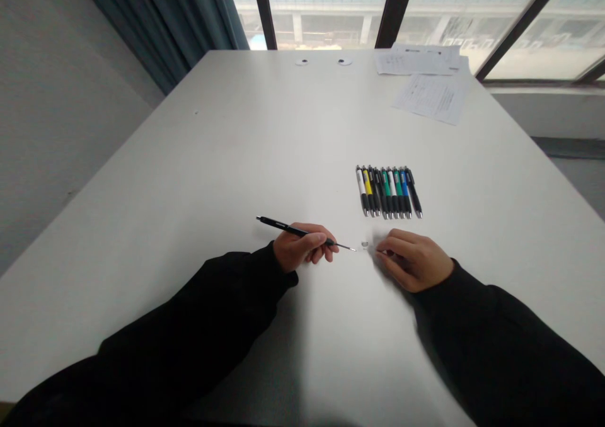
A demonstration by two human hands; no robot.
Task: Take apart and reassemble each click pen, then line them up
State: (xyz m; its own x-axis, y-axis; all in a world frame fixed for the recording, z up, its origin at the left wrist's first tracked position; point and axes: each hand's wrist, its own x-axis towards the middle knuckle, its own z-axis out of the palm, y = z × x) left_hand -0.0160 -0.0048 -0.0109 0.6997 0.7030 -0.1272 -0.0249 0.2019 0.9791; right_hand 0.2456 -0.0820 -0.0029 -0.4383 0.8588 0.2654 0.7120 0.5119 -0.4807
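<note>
Black slim pen was held in the left hand, its barrel clenched between thumb and fingers toward the tip end, with the rear end sticking out past the knuckles. Its long axis ran nearly across the view, tilted slightly down to the right, and the thin metal tip was pointed rightward at a tiny silvery part lying on the white tabletop. The tip was just beside that part and was not seen touching it. Holding the pen low on the barrel was judged to give close control of the point, which was left exposed. The part lay between both hands. The right hand was just on the far side of it, blurred, with fingers curled in toward it; whether the grip was closed on anything could not be told, as the fingertips were smeared.

Farther up the tabletop, a row of retractable pens was laid side by side, tips toward the person, apparently lined up to keep them parallel and tidy. White, yellow, black, green and blue barrels were seen. Sheets of printed paper lay near the far corner, and two round grommets were set near the far edge. Black sleeves covered both forearms.
</note>
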